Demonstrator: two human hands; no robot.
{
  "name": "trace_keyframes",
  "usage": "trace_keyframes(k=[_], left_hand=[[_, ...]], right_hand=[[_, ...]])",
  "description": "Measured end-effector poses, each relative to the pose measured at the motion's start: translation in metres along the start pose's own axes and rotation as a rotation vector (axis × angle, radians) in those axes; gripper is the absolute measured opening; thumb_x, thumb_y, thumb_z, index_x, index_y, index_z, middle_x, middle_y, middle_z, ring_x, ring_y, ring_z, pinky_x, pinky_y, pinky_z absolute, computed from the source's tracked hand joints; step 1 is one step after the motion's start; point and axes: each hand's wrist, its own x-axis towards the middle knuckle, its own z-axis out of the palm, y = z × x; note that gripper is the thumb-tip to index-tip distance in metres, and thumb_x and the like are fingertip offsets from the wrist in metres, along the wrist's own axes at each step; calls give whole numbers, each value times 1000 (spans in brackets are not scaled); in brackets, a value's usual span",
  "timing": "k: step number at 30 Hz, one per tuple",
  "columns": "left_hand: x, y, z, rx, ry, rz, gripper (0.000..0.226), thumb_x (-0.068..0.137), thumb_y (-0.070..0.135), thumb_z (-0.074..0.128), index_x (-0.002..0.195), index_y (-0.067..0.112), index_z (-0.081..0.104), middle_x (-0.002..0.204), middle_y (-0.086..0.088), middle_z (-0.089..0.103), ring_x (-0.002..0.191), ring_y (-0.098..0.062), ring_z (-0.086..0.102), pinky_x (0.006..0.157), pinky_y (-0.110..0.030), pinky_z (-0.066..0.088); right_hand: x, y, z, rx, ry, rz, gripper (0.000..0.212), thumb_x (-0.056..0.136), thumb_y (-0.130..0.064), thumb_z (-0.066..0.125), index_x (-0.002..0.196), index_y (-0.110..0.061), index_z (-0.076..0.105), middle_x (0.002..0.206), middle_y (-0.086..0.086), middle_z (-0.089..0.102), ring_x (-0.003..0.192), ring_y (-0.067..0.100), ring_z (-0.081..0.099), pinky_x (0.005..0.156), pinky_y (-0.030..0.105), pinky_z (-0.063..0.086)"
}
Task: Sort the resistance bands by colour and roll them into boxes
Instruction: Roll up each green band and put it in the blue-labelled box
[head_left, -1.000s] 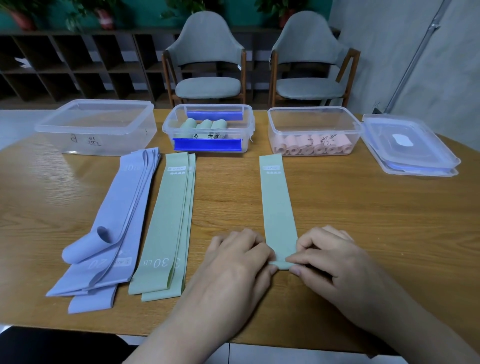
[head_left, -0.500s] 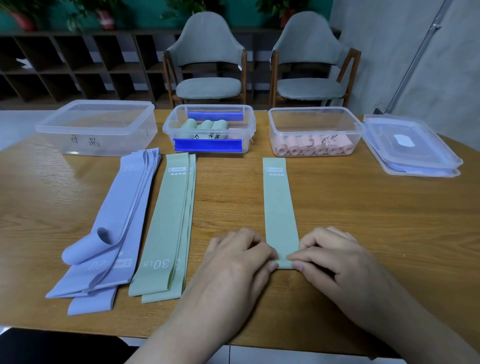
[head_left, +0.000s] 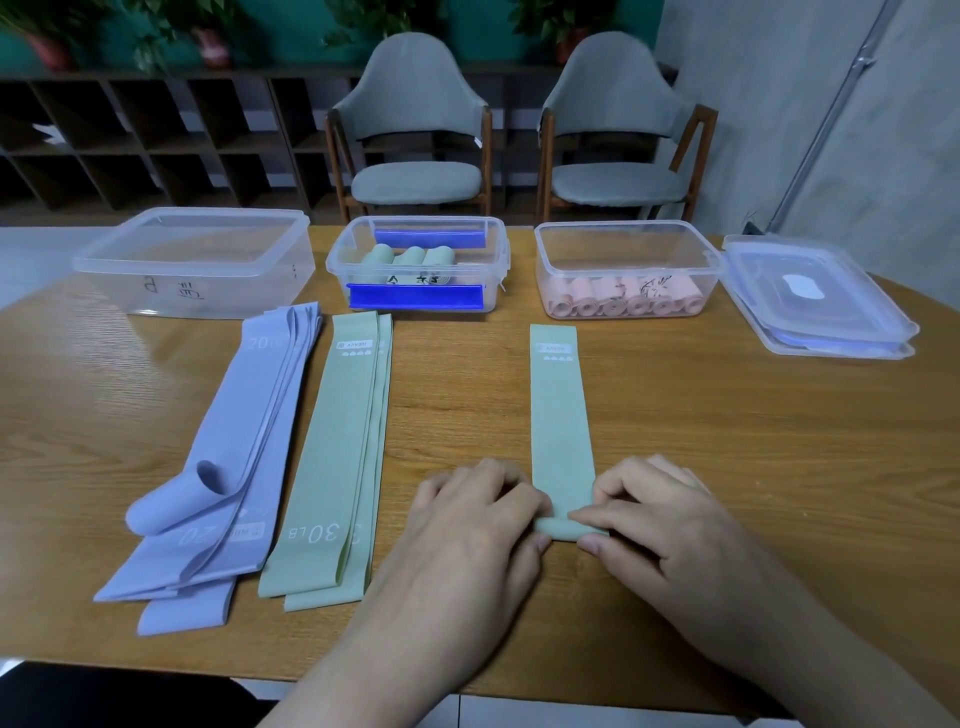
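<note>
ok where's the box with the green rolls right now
In the head view the middle box sits at the table's far edge, between the empty box on its left and the pink-roll box on its right.

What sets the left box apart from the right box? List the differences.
1. The left box holds no bands that can be seen; the right box holds a row of rolled pink bands.
2. The left box is wider and shallower; the right box looks deeper.
3. The purple bands lie in front of the left box; the table in front of the right box is bare.

Both are clear plastic, lidless, with handwriting on the front.
</note>
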Motion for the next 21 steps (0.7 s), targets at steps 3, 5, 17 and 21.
trace_keyframes(k=[3,5,17,21], left_hand=[[0,-1,2,9,16,9,15,100,43,41,110,41,52,114,20,47,106,-2,45,96,-32,38],[0,-1,3,22,28,7,15,101,43,41,110,41,52,113,20,47,105,-1,44,95,-31,37],[1,0,0,6,3,2,20,95,48,45,112,39,51,113,21,48,108,-3,47,97,-29,35],[2,2,-1,16,-1,11,14,98,45,44,108,38,52,112,20,49,106,-3,47,96,-32,39]], right_hand=[[-1,1,1,15,-7,27,30,94,-47,50,106,-31,72,97,-20,56,95,3,50,85,30,42],[-1,2,1,20,-6,37,23,93,-45,53,106,-33,69,99,-23,56,98,1,49,87,29,40],[1,1,2,29,30,34,20,95,-41,57,101,-30,73,95,-18,53,93,4,50,85,34,44],[1,0,4,26,11,35,37,96,-49,39,104,-32,72,96,-20,53,96,3,49,86,30,40]])
